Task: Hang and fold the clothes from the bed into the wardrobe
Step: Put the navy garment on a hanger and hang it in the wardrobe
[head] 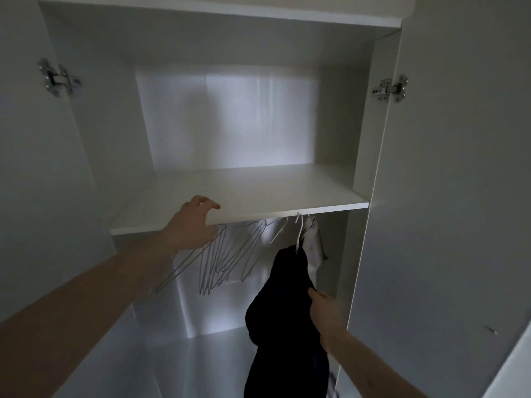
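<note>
Lower centre of frame: a dark garment (287,311) hangs on a white hanger (299,234) beneath the wardrobe shelf (258,193). My right hand (324,308) pinches its edge; my left hand (192,222) curls over the shelf lip. A tug could unhook it.

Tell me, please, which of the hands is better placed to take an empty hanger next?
Left, probably. The left hand grips the shelf edge directly above the empty hangers, while the right hand is pinching the dark garment.
</note>
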Tool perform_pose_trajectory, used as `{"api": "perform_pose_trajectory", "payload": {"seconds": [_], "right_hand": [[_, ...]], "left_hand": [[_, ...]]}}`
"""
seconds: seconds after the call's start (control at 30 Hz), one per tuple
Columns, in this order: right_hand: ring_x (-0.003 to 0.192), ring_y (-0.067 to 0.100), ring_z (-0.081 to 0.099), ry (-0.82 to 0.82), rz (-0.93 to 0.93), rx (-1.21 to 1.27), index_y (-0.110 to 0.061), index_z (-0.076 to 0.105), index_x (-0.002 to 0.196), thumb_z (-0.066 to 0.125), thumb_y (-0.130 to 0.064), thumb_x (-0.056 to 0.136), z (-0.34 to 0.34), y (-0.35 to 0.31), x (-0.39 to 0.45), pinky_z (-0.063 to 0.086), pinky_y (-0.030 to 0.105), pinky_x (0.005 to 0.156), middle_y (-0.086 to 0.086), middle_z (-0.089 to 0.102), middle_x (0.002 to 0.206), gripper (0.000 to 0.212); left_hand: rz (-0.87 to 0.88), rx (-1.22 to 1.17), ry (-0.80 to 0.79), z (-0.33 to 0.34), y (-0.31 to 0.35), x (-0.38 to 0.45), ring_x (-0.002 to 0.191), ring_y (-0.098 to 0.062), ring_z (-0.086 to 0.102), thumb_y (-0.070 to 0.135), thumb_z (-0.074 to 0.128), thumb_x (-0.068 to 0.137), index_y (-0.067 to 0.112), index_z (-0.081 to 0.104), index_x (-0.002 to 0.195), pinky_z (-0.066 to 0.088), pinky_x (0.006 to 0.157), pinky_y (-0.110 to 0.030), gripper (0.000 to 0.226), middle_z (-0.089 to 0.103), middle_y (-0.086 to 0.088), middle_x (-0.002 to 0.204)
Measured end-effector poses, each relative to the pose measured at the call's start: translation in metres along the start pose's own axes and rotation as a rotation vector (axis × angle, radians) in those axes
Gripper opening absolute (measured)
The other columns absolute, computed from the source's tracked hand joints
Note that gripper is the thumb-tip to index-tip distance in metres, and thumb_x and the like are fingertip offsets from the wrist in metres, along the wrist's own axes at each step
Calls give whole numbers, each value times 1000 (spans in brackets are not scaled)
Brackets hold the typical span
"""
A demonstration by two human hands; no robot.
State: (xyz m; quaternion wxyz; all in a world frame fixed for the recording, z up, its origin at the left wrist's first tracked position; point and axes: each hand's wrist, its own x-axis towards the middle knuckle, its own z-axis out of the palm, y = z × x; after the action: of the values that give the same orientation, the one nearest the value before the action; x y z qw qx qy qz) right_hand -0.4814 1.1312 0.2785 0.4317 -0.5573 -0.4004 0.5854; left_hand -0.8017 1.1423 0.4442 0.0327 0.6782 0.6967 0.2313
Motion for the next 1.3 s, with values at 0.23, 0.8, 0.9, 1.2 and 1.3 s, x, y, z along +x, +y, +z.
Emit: {"api": "perform_pose_trajectory", "payload": {"seconds": [0.23,0.8,0.9,1.2,1.3], "right_hand": [[86,30,71,73,6,-46,-3,73,98,48,-23,105,29,11,37,53,31,71,22,73,100,33],[65,21,48,179,-10,-98,-9,46,69,47,-9,94,38,-23,146,37,31,60,6,47,66,26],[61,18,46,127,-22,-106,-11,48,72,47,-10,95,43,-31,161,35,28,53,4,45,64,23],[53,16,37,196,-131,-211,-11,46,75,46,-17,99,43,-38,222,29,30,53,3,41,62,25],[52,16,35,202,-163,-246,-10,45,77,46,-19,101,46,-39,243,28,31,52,5,40,64,26]], "left_hand": [[12,81,-119,3,-23,58,143,-31,36,49,64,78,28,46,149,34,118,-45,76,33,-7,160],[-54,209,-288,34,-33,107,156,-23,19,57,37,105,21,29,161,13,123,-32,68,22,-5,169],[-46,186,-323,39,-37,116,157,-24,14,61,33,105,32,18,161,13,126,-36,65,17,-4,171],[-50,137,-221,58,-50,129,156,-27,14,111,-1,43,33,31,159,7,128,-51,143,23,0,169],[-60,141,-210,64,-57,135,157,-26,13,110,-1,45,36,31,159,6,127,-51,139,22,2,169]]}}
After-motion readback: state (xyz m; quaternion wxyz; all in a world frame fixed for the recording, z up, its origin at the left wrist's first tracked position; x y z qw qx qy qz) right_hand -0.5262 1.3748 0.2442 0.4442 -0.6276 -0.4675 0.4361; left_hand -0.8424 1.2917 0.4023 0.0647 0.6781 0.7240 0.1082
